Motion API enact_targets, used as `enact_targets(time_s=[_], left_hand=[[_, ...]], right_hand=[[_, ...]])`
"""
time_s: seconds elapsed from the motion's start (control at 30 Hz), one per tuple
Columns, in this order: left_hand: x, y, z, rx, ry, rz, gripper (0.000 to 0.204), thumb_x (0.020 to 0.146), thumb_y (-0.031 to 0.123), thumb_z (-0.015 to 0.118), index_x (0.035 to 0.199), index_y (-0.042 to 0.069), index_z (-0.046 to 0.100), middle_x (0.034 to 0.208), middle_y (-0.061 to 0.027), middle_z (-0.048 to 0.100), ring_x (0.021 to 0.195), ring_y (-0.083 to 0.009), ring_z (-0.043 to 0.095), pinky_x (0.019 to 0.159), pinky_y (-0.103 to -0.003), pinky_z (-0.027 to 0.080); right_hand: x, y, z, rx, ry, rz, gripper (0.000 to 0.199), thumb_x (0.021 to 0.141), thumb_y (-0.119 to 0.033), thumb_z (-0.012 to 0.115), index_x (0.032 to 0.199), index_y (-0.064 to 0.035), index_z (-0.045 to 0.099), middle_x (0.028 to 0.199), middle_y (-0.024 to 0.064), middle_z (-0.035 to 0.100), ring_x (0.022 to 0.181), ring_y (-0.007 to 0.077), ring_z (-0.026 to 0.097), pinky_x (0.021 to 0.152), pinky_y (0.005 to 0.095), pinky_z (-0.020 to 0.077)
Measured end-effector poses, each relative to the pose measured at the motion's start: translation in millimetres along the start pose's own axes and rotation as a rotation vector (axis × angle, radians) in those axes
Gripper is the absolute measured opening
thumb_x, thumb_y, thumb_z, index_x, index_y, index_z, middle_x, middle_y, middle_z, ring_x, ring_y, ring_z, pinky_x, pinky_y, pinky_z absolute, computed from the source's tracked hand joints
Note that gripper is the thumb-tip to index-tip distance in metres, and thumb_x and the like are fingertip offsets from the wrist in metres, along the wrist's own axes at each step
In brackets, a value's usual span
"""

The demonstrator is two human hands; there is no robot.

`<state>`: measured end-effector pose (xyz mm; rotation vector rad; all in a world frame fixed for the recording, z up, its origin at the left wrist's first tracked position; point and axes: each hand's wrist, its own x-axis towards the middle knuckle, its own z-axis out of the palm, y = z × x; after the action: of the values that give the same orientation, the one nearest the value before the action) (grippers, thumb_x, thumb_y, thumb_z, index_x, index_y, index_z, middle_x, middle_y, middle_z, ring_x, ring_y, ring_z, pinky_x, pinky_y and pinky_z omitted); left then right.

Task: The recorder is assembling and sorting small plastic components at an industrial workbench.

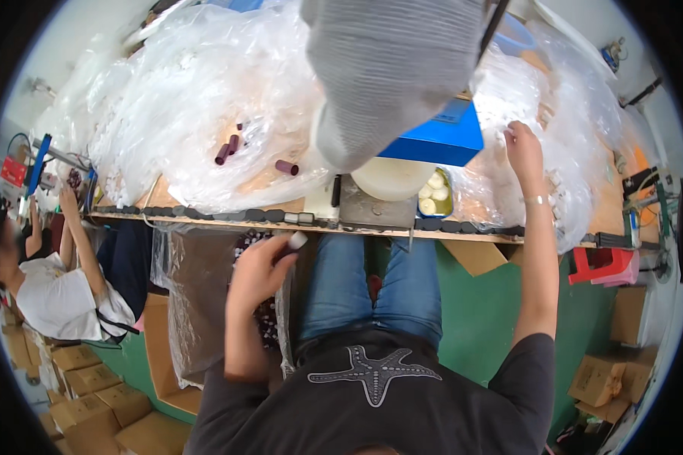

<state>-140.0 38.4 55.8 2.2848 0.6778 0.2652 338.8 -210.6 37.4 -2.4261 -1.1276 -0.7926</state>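
Note:
My left hand (262, 269) is just below the table's front edge, over an open carton with a plastic liner (205, 303). Between its thumb and fingers is a small whitish cap-like piece (297, 240). Small dark and white pieces (267, 322) lie in the carton, partly hidden by my left arm. My right hand (525, 152) reaches over the table at the right. Its fingers are curled together beside a heap of small white pieces (497, 110) on clear plastic; what they hold, if anything, is too small to tell. Several maroon tubes (286, 167) lie at the table's left.
A grey cloth-covered machine part (387, 68) hangs in the middle, before a blue box (440, 140) and above a whitish round disc (391, 180). A tin of cream-coloured balls (435, 193) stands beside it. Clear plastic sheeting (197, 98) covers the left. Another person (61, 292) sits at far left.

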Motion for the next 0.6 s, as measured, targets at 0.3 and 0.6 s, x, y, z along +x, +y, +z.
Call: enact_targets(time_s=[0.3, 0.6], left_hand=[[10, -60, -30, 0.168, 0.27, 0.153, 0.019, 0.085, 0.005, 0.062, 0.103, 0.0, 0.064, 0.09, -0.0175, 0.066, 0.086, -0.0366, 0.062, 0.078, -0.042, 0.049], [139, -59, 14, 0.342, 0.216, 0.526, 0.033, 0.076, 0.0, 0.061, 0.108, 0.003, 0.063, 0.106, -0.0095, 0.064, 0.103, -0.0335, 0.056, 0.087, -0.041, 0.046]], right_hand=[[-77, -211, -32, 1.207, -0.432, 0.238, 0.017, 0.082, -0.006, 0.072, 0.096, 0.0028, 0.067, 0.076, 0.0037, 0.065, 0.067, 0.007, 0.057, 0.063, 0.0226, 0.048], [-78, -237, -27, 0.896, -0.398, -0.008, 0.014, 0.081, -0.01, 0.071, 0.087, 0.0016, 0.066, 0.069, 0.0145, 0.063, 0.058, 0.0232, 0.061, 0.056, 0.032, 0.0479]])
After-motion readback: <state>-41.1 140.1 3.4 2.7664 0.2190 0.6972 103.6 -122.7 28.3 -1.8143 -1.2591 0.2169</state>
